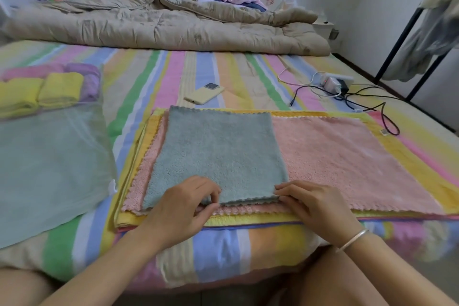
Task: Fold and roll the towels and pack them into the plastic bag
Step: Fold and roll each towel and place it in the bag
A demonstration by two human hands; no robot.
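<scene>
A grey-green towel [216, 154], folded in half, lies on the left part of a flat pink towel [347, 161], which lies on a yellow towel [387, 129]. My left hand [183, 206] pinches the near edge of the grey-green towel near its middle. At that towel's near right corner, the fingers of my right hand [315, 206] pinch the hem. On the left lies a clear plastic bag [52, 156]; inside its far end sit rolled yellow towels [42, 93], a pink roll [29, 72] and a purple roll [87, 77].
A phone [204, 94] lies on the striped bedsheet [223, 243] beyond the towels. A power strip with chargers [335, 82] and trailing cables is at the right. A beige quilt [161, 25] lies across the far bed; a black rack [407, 40] stands at the right.
</scene>
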